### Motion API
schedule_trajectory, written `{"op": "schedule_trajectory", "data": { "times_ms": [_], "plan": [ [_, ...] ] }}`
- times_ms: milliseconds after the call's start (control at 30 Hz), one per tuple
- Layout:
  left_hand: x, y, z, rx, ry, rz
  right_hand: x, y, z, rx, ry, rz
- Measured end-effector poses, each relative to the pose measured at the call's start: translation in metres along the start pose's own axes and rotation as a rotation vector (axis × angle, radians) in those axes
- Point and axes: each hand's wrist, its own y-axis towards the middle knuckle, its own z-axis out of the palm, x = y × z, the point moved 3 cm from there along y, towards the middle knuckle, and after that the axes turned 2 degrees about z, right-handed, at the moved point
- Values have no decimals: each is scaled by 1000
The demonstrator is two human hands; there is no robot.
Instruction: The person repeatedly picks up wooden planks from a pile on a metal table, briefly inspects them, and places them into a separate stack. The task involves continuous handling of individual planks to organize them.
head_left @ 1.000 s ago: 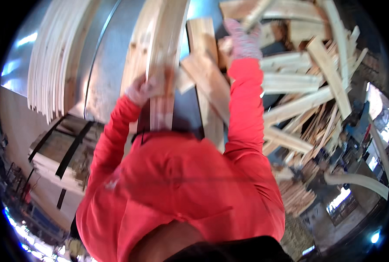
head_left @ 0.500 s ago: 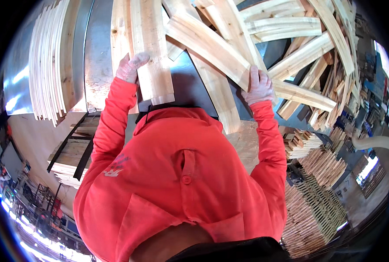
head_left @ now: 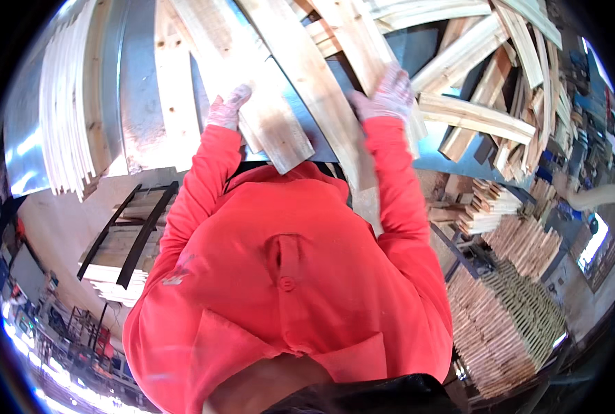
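Observation:
Both my hands wear thin whitish gloves and reach over a metal-topped table [head_left: 138,83] strewn with pale wooden boards. My left hand [head_left: 226,110] is closed at the left edge of a tilted board [head_left: 276,127], its thumb on top; the fingers below are hidden. A longer board [head_left: 314,83] slants down between my hands towards my body. My right hand [head_left: 389,96], slightly blurred, has its fingers stretched and its thumb apart. It lies at the lower part of another slanting board [head_left: 356,45], the thumb close to the longer board's right edge.
A row of boards on edge [head_left: 66,103] stands at the table's left. A loose heap of boards [head_left: 480,117] covers the right side. Below the table are a wood stack beside black rails [head_left: 138,238] and large stacks of slats [head_left: 501,324] at the lower right.
The board under my left hand has tilted, its near end swinging right. The diagonal board from my right hand now lies steeper, between my hands. My right hand has moved left and farther from my body.

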Motion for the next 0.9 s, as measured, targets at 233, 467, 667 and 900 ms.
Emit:
{"op": "schedule_trajectory", "data": {
  "times_ms": [233,467,667,900],
  "plan": [
    [9,32,-41,54,174,162,73,2,-49,144,254,-91],
    [0,10,-2,68,-92,123,126,-46,-12,-62,501,-445],
    [-30,7,0,6,158,246,20,-83,16,429,164,-218],
    [-172,11,-40,-49,434,303,44,-76,0,426,763,-128]
  ]
}}
